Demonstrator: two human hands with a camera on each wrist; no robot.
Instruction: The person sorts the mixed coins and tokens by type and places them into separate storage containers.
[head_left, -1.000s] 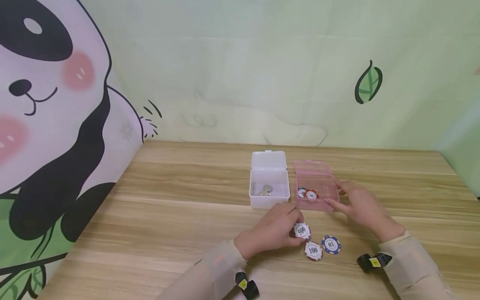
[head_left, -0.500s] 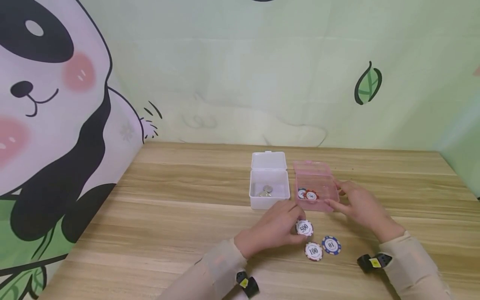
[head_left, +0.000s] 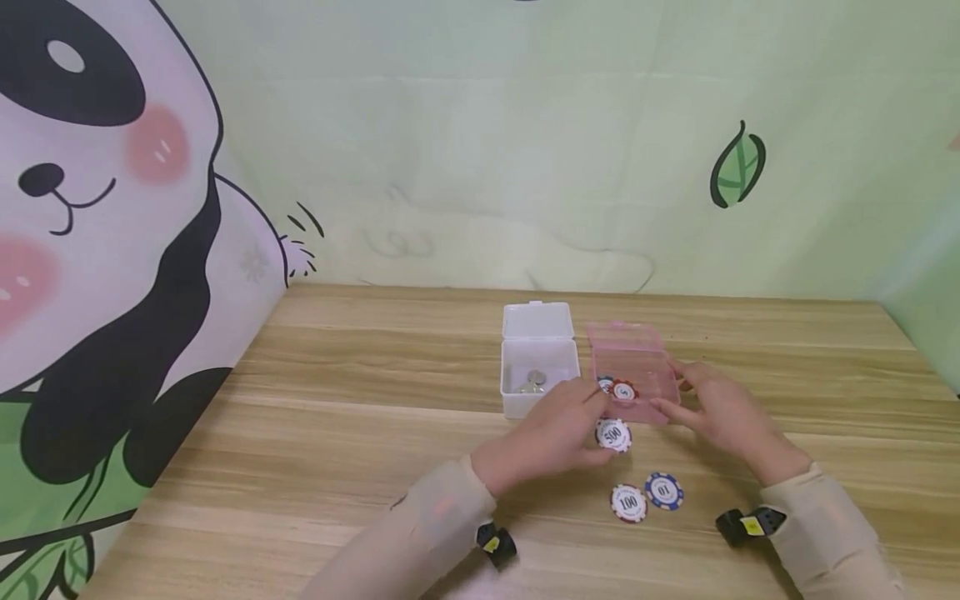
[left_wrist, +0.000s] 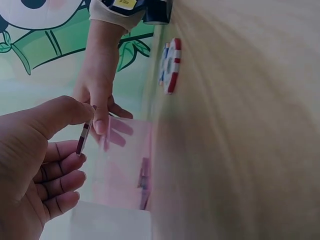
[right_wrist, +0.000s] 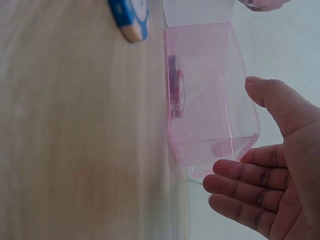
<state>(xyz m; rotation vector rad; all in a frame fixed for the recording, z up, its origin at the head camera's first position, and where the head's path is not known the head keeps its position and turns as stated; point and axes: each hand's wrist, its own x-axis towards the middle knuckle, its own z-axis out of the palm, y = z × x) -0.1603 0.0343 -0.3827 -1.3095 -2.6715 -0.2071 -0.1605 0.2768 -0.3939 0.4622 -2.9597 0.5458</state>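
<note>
My left hand (head_left: 551, 433) pinches a white poker chip marked 500 (head_left: 615, 435) between thumb and index finger, just in front of the boxes; the left wrist view shows this chip (left_wrist: 84, 137) edge-on, other fingers loosely curled below. My right hand (head_left: 731, 421) grips the right side of an open pink see-through plastic box (head_left: 654, 383), thumb at its front corner and fingertips at its side. A red chip (head_left: 624, 390) and a partly hidden teal one (head_left: 604, 384) lie inside. On the table, a red-edged 100 chip (head_left: 628, 503) and a blue 10 chip (head_left: 664, 491) lie close together.
Left of the pink box stands an open white plastic box (head_left: 516, 407) with several silvery coins (head_left: 536, 378). Both lids tilt back toward the wall. A wood-grain table (head_left: 337, 417) runs back to a green panda-printed backdrop (head_left: 465, 167).
My left hand has lifted the 500 chip off the spot beside the 100 chip and carried it forward toward the pink box. The right hand has stayed in place.
</note>
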